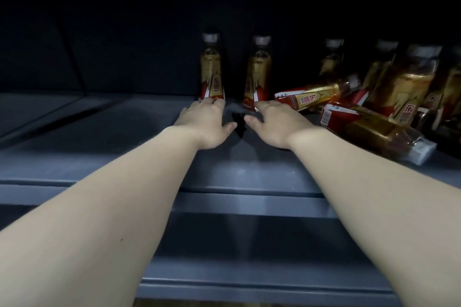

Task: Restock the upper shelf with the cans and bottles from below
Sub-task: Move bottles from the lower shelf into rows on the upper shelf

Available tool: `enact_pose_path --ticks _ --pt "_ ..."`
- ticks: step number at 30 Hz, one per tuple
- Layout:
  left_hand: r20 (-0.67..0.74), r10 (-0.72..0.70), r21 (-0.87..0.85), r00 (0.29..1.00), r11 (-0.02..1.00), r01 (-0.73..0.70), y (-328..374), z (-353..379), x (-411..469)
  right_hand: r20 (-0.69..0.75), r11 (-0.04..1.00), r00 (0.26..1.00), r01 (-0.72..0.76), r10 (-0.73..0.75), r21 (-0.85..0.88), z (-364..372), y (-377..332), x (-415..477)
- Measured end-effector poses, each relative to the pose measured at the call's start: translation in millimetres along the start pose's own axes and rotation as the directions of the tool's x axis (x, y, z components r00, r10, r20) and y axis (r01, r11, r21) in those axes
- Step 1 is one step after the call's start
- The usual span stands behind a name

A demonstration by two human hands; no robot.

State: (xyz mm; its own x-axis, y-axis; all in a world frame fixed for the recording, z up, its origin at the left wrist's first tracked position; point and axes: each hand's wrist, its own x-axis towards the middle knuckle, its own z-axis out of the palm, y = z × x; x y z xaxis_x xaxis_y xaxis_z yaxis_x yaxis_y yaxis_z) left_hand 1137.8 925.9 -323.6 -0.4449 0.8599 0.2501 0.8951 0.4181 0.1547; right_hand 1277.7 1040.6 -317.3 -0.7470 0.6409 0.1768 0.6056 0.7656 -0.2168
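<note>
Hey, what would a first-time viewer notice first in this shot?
Two bare arms reach in from below: the left hand and right hand, palms down over the grey shelf, fingertips at the bases of the left bottle and the right bottle, both upright mid-frame. At right, a toppled bottle and a second toppled bottle lie on their sides before a standing cluster.

Shop shelving.
Identical labelled bottles (404, 87) crowd a grey metal shelf (99, 137), beyond and right of the right hand (272, 124).
</note>
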Motion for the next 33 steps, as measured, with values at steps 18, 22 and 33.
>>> enact_pose_path --ticks 18,22,33 --pt "-0.196 -0.406 -0.373 0.893 0.873 0.315 -6.6 6.5 104.6 -0.15 0.925 0.937 -0.268 0.315 0.27 -2.7 2.3 112.4" --pt "-0.123 -0.552 -0.648 0.825 0.674 0.354 -7.5 11.5 131.1 -0.191 0.889 0.913 -0.274 0.361 0.367 0.1 -5.1 132.6" --pt "-0.176 -0.557 -0.664 0.812 0.676 0.32 -15.0 29.9 149.1 -0.169 0.919 0.928 -0.279 0.332 0.278 -1.6 9.5 151.1"
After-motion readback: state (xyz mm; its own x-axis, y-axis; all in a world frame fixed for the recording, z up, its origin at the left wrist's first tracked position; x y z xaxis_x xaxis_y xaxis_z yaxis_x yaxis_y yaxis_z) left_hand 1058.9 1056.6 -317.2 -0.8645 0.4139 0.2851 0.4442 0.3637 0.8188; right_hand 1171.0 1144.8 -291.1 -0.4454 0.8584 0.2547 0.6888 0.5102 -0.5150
